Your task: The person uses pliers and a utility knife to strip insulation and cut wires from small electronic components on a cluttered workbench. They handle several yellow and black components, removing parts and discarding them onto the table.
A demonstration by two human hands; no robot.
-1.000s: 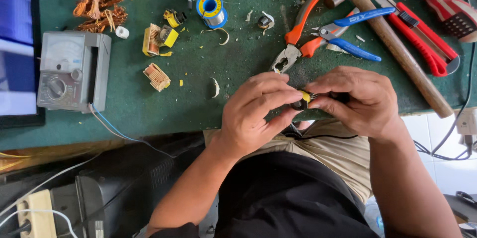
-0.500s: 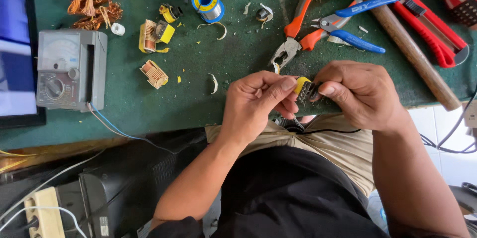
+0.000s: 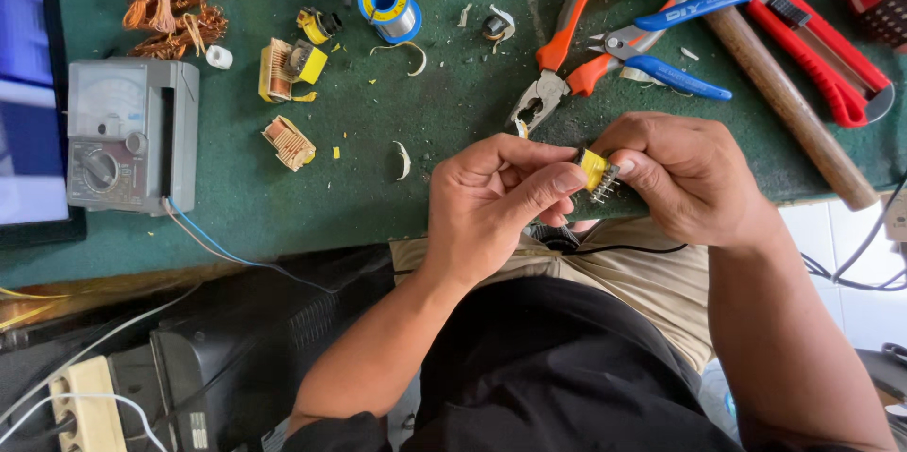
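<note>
Both forearms rise from below and bend inward so the hands meet. The left hand [image 3: 491, 202] curls, thumb stretched rightward toward the right hand [image 3: 685, 173], whose bent fingers pinch shut, knuckles up.

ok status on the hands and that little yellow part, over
Left hand and right hand both pinch the small yellow part, held above the table edge. Pliers lie just beyond. Nothing blocking.

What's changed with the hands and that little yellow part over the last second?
Both hands, left hand and right hand, lifted the small yellow-taped transformer slightly and turned it, so its pins now show. Both still pinch it; the pliers and meter lie unmoved.
</note>
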